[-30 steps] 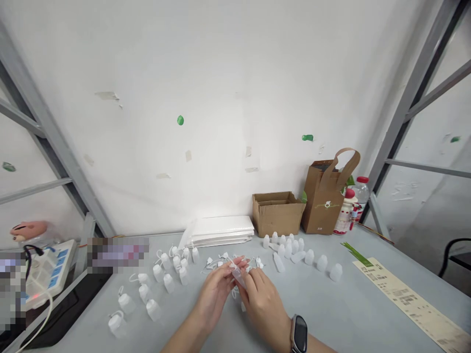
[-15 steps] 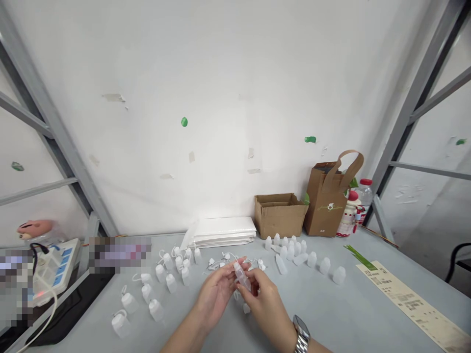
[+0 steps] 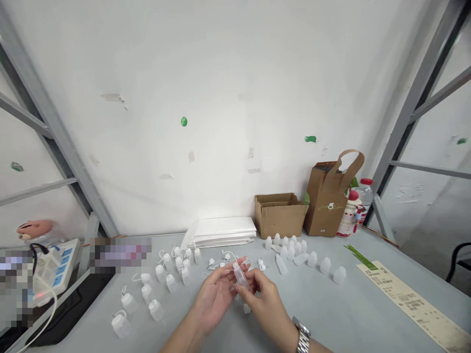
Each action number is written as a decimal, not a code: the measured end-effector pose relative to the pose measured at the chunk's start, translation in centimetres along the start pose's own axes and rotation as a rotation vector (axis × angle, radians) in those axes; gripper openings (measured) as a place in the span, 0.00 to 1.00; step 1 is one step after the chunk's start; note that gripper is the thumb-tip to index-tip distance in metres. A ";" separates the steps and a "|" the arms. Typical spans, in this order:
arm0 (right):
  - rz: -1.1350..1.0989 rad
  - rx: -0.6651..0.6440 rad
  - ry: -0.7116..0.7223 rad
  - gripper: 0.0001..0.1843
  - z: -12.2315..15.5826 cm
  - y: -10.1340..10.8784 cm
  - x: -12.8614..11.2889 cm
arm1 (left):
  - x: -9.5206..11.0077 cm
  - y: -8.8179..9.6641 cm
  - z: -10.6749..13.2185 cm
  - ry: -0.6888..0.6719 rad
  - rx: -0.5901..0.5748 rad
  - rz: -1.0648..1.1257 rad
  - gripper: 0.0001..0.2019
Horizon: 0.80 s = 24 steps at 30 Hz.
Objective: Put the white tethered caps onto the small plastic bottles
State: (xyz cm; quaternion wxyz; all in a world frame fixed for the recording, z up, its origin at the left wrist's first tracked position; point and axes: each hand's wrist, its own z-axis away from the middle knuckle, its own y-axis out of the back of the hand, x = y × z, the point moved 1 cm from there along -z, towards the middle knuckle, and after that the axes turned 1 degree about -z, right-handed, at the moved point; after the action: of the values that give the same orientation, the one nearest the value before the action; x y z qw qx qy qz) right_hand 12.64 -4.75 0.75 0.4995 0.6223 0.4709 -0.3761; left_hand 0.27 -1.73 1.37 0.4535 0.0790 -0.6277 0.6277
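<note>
A small translucent squeeze bottle (image 3: 241, 277) with a white tethered cap stands tilted between my two hands. My left hand (image 3: 215, 296) cups it from the left, its fingers closed at the bottle's neck. From the right, my right hand (image 3: 268, 300) pinches the lower body between thumb and fingers. Loose white caps (image 3: 261, 265) lie on the table just behind my hands, partly hidden by them. Another small white piece (image 3: 247, 308) shows below the hands, mostly covered. Several capped bottles (image 3: 156, 310) stand to the left, and several capless bottles (image 3: 325, 265) to the right.
White flat packages (image 3: 222, 230), an open cardboard box (image 3: 281, 220) and a brown paper bag (image 3: 324, 211) line the wall. A long paper strip (image 3: 408, 299) lies on the right. At far left are a power strip (image 3: 64, 267) with cables and a black mat (image 3: 73, 309).
The bottle has turned slightly more upright in my hands. My right hand's fingers and wrist have shifted a little; the things on the table have stayed put.
</note>
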 end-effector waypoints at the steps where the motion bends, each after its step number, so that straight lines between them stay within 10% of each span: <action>1: -0.014 -0.002 0.001 0.04 0.0 0.0 -0.1 | 0.0 -0.1 0.0 0.005 0.000 0.006 0.16; 17: -0.218 -0.086 -0.030 0.07 0.0 -0.3 0.0 | -0.4 0.1 0.1 0.016 -0.003 0.027 0.18; 24: -0.406 -0.101 -0.102 0.17 -0.8 0.0 0.4 | 0.9 0.3 0.4 -0.207 0.192 -0.403 0.15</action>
State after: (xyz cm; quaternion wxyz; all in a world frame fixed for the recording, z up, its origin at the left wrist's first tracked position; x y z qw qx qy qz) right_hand 12.76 -3.86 0.55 0.4673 0.4690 0.5791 -0.4757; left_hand -0.64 -1.59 1.83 0.4931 0.3092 -0.5801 0.5699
